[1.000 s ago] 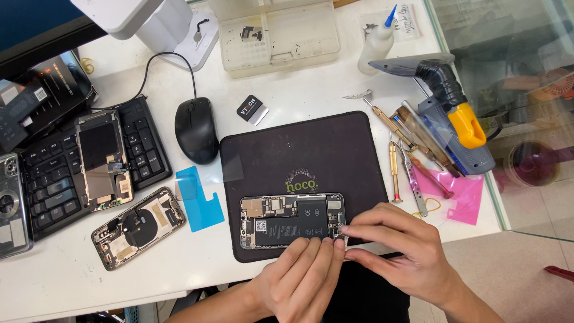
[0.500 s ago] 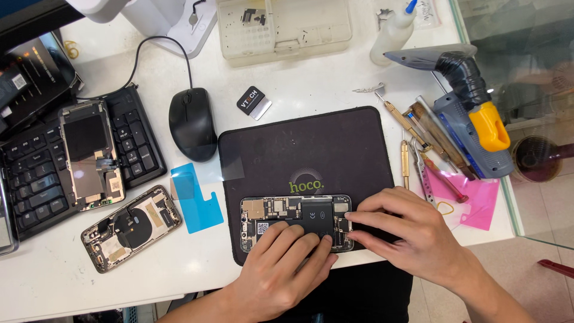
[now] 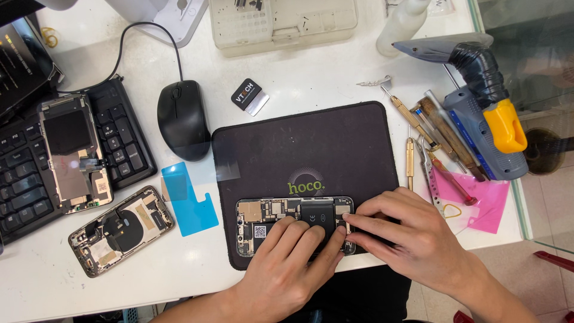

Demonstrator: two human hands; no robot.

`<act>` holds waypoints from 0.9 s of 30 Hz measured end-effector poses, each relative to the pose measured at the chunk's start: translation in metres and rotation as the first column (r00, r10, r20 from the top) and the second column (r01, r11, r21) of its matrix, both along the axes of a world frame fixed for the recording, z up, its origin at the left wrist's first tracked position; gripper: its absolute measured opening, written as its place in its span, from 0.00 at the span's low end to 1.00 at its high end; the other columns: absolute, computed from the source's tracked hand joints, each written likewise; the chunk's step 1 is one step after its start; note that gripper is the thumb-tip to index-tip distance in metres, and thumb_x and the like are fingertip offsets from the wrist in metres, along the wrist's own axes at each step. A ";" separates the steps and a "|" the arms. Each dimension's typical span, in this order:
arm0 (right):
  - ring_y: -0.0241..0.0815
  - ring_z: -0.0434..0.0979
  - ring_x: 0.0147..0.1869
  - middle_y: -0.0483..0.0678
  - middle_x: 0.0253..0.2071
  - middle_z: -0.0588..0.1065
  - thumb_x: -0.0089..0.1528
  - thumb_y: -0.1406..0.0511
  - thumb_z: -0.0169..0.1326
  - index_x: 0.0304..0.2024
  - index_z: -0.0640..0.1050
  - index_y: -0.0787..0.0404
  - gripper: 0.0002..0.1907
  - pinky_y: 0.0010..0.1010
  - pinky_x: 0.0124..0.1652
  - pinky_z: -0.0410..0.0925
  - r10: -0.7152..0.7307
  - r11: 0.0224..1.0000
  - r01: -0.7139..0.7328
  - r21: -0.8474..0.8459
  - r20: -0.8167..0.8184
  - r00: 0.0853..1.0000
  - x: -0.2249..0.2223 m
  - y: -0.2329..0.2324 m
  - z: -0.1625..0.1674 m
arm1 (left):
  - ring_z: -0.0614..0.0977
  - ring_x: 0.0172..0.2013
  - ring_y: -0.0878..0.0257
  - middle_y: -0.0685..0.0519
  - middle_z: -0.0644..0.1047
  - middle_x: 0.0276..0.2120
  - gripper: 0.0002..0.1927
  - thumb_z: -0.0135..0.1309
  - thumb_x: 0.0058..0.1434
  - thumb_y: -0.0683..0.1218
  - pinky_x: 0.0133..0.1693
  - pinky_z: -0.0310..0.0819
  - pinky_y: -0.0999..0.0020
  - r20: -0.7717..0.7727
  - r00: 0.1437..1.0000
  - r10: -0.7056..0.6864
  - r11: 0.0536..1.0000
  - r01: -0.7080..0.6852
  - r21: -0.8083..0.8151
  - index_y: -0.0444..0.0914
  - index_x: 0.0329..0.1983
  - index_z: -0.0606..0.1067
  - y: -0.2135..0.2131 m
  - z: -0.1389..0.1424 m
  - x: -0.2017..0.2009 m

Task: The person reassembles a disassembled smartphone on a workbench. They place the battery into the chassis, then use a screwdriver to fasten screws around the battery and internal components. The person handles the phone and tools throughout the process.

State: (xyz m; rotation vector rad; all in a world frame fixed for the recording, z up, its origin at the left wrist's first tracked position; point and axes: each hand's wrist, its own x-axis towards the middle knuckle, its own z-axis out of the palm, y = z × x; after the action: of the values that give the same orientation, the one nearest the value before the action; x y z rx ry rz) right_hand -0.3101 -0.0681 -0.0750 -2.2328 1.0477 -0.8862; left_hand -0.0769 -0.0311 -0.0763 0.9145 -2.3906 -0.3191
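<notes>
An opened phone (image 3: 269, 215) lies flat on a black work mat (image 3: 305, 143), its circuit boards and black battery showing. My left hand (image 3: 293, 263) rests on the phone's lower middle with the fingers laid across the battery. My right hand (image 3: 412, 239) is at the phone's right end, fingertips pinched together against the edge beside my left fingers. Whether something thin sits between the right fingers is hidden.
A second opened phone shell (image 3: 119, 230) and a blue plastic film (image 3: 185, 200) lie left of the mat. A black mouse (image 3: 182, 119), a keyboard (image 3: 24, 179) bearing a phone screen part (image 3: 72, 152), screwdrivers and tweezers (image 3: 430, 137), a pink sheet (image 3: 478, 200), a grey-and-yellow hot-air tool (image 3: 490, 119) and a clear parts box (image 3: 281, 21) surround it.
My left hand has slid further up over the phone's battery. My right hand has moved in against the phone's right end, and the thin tool seen under it earlier no longer shows.
</notes>
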 end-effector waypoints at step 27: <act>0.43 0.74 0.35 0.49 0.37 0.76 0.51 0.70 0.68 0.43 0.82 0.69 0.17 0.34 0.32 0.68 -0.049 0.963 0.020 -0.268 -0.103 0.994 0.001 0.023 -0.007 | 0.75 0.45 0.58 0.50 0.74 0.42 0.20 0.65 0.63 0.48 0.56 0.67 0.54 0.015 0.998 0.065 0.997 -0.066 0.035 0.32 0.55 0.80 0.001 -0.006 -0.006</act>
State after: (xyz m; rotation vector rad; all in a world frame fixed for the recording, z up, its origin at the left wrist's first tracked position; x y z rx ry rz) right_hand -0.3092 -0.0452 -0.0816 -2.5170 1.0727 -0.9806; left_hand -0.0834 -0.0305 -0.0824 1.0121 -2.3685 -0.3326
